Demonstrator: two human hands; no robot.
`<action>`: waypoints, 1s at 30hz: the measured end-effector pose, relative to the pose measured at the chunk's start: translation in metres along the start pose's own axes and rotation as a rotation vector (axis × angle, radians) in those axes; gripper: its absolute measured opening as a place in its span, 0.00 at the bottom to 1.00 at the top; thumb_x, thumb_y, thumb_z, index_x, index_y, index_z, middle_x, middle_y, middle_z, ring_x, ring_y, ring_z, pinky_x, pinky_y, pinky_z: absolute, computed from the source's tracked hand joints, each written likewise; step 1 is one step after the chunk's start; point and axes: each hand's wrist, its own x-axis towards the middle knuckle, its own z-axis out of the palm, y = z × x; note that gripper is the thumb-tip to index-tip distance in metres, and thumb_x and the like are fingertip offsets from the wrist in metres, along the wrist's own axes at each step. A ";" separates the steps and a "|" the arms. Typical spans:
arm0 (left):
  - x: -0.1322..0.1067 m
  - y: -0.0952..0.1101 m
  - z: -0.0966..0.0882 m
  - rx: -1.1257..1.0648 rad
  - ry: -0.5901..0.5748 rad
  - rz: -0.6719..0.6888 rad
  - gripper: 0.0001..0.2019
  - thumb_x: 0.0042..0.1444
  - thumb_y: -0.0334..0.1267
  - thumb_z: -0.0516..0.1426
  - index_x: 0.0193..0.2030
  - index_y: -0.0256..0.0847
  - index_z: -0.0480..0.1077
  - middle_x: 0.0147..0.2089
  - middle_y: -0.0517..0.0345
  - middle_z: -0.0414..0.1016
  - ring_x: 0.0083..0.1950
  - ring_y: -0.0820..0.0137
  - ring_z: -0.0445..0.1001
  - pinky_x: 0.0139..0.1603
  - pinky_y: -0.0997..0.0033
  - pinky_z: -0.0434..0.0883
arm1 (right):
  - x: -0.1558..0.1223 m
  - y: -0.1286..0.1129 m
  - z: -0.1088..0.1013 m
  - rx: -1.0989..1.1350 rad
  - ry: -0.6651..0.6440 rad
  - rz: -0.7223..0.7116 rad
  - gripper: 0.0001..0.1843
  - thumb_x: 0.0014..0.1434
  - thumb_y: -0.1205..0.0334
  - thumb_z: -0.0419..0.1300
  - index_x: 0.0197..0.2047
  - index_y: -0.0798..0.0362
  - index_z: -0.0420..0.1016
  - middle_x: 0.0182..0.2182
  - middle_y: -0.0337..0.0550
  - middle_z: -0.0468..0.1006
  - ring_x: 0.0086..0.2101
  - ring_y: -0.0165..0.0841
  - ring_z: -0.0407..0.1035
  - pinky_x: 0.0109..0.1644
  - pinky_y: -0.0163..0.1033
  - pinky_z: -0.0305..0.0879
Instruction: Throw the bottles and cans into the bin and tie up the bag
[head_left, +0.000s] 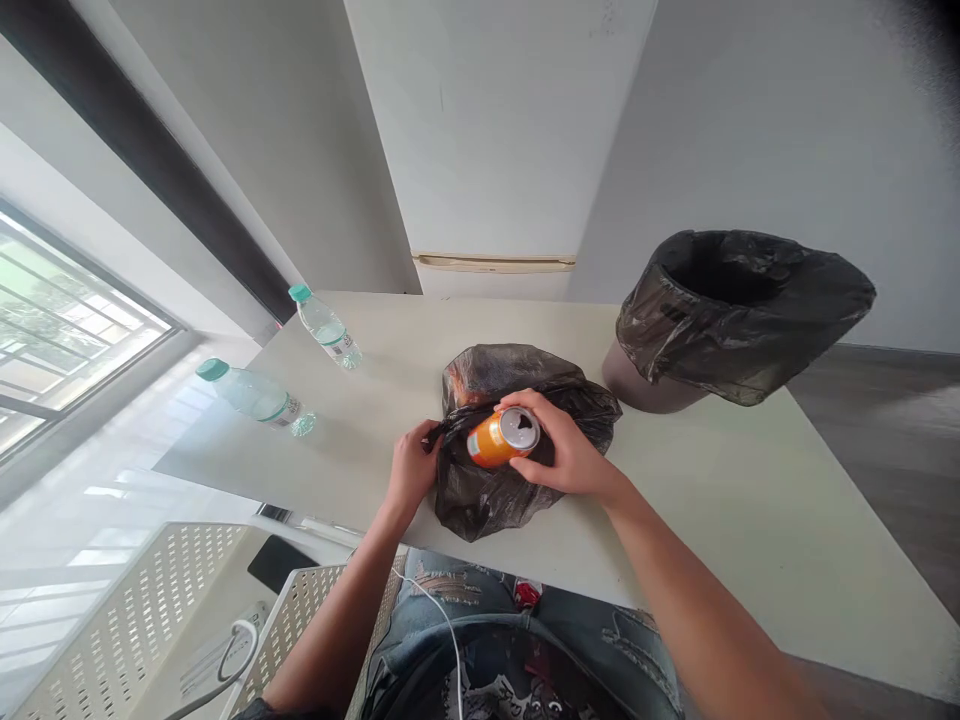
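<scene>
An orange drink can [491, 442] with an opened top is gripped in my right hand [562, 450], tilted over a black plastic bag [487, 505]. The bag lies on the white table [720, 520], bulging, with something orange showing faintly through its far left part. At the bag's left edge, my left hand [415, 465] pinches a gathered bit of the black plastic. Part of the can's far side is hidden by my right fingers.
Two clear bottles with green caps, an upright-leaning one [324, 328] and a nearer one [259, 396], are at the table's left. A bin [649, 385] lined with a black bag stands at the right. A white perforated basket [161, 600] is at the lower left, a refrigerator [495, 150] beyond the table.
</scene>
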 end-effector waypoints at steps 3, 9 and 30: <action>-0.010 0.014 -0.012 -0.101 0.193 0.071 0.20 0.59 0.36 0.58 0.58 0.48 0.75 0.59 0.47 0.78 0.60 0.55 0.78 0.55 0.56 0.78 | -0.003 0.000 0.001 0.236 0.169 -0.018 0.35 0.66 0.43 0.67 0.70 0.41 0.62 0.62 0.51 0.74 0.60 0.47 0.74 0.63 0.51 0.73; -0.040 0.064 -0.041 -0.156 -0.185 0.302 0.25 0.67 0.48 0.63 0.70 0.52 0.69 0.68 0.47 0.74 0.67 0.51 0.75 0.65 0.48 0.76 | 0.001 0.007 0.019 0.371 0.036 -0.011 0.40 0.56 0.41 0.77 0.66 0.43 0.70 0.59 0.51 0.78 0.58 0.47 0.76 0.62 0.51 0.76; 0.152 -0.044 -0.048 -0.080 0.267 -0.144 0.22 0.51 0.34 0.73 0.49 0.41 0.70 0.55 0.41 0.82 0.59 0.52 0.81 0.55 0.54 0.81 | 0.008 0.039 0.014 -0.849 -0.095 0.249 0.14 0.73 0.64 0.58 0.36 0.51 0.82 0.41 0.49 0.80 0.49 0.44 0.74 0.50 0.46 0.72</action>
